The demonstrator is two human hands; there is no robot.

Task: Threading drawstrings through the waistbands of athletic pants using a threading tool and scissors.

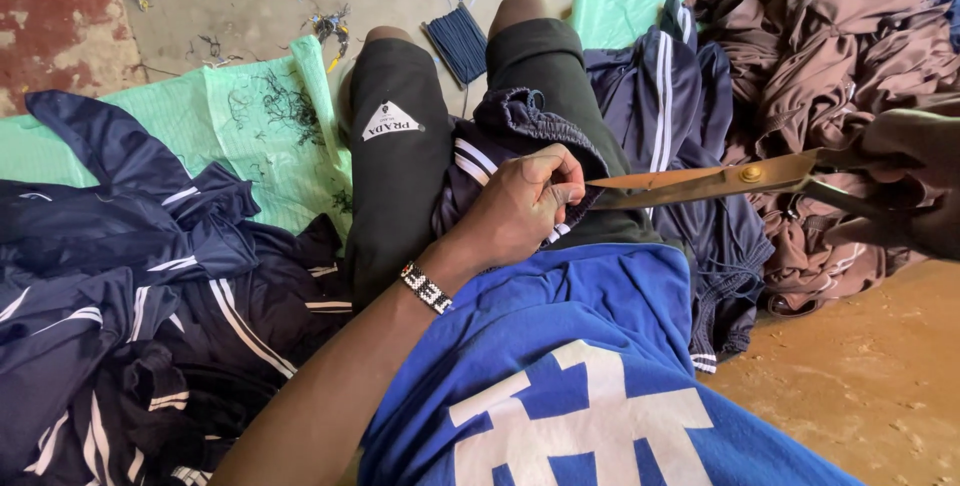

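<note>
Left hand (pixel 525 208) pinches the navy shorts (pixel 520 131) on the lap. Right hand (pixel 915 181), its grip closed around the scissors (pixel 700 184), holds the blades narrowly parted, tips touching the shorts beside the left fingers.

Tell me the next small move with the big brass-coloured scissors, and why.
Probably close the brass-coloured scissors: their blade tips sit at the navy striped garment that the left hand pinches on the lap, while the right hand grips the handles.
</note>
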